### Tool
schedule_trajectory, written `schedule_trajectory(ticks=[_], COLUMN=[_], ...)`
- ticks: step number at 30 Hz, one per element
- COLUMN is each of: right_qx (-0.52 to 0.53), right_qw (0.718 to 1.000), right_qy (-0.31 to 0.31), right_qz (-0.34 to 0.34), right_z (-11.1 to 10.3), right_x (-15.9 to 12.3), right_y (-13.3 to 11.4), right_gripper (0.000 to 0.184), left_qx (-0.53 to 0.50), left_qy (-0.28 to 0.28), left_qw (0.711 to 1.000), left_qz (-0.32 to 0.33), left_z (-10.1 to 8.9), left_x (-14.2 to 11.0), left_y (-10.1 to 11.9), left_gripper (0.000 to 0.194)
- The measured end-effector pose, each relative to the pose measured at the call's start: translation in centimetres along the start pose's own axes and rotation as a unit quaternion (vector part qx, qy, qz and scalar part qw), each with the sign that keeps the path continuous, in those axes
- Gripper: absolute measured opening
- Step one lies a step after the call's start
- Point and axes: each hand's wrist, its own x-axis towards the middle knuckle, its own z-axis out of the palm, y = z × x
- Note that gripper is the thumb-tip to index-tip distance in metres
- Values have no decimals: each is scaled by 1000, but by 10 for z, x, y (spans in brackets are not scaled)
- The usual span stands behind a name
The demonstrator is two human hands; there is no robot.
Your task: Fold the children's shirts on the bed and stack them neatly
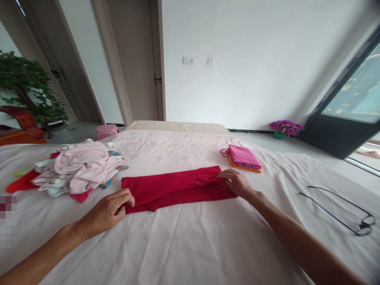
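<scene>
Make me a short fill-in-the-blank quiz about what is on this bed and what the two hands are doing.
1. Both hands grip a folded garment whose colour is ____.
2. The left hand pinches the garment's ____ end.
3. The folded pink and orange stack lies just beyond the ____ hand.
4. The black hanger lies on the sheet to the ____ of the right hand.

Missing words: red; left; right; right

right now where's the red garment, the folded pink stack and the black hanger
red garment (178, 188): head view, middle of cloth
folded pink stack (243, 157): head view, top piece
black hanger (338, 209): head view, between its wires' span, lower wire
</scene>
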Motion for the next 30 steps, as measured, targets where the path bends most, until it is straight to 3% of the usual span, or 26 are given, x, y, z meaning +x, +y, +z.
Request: schedule_trajectory(ticks=[4, 8, 11, 14, 17, 20, 25, 28, 30], right_qx=[-8, -14, -29, -59, -62, -33, -41, -71, -92], right_qw=[1000, 998, 996, 993, 987, 992, 994, 987, 983], right_qy=[-12, -55, -77, -91, -43, -33, -93, -139, -145], right_qz=[-1, -19, -13, 53, 143, 120, 29, 38, 57], right_z=[-10, -14, -20, -32, -37, -21, 40, 67, 73], right_x=[-7, -17, -23, -21, -3, 26, 59, 54, 44], right_y=[-13, -24, -27, -30, -43, -71, -119, -124, -117], right_gripper=[34, 39, 44, 39, 41, 43, 54, 62, 63], left_qx=[0, -14, -45, -85, -79, -61, -19, 75, 122], left_qy=[31, -41, -62, -41, 14, 65, 100, 73, 45], left_qw=[999, 999, 994, 985, 978, 977, 985, 984, 980], left_qz=[-15, -25, -75, -145, -192, -195, -141, -144, -149], left_z=[0, 3, 0, -8, -11, 0, 47, 70, 77], left_x=[-1, -6, -8, -2, 17, 49, 97, 98, 89], left_y=[0, 6, 3, -6, -5, 10, 34, 28, 19], left_gripper=[37, 39, 43, 39, 29, 34, 41, 47, 52])
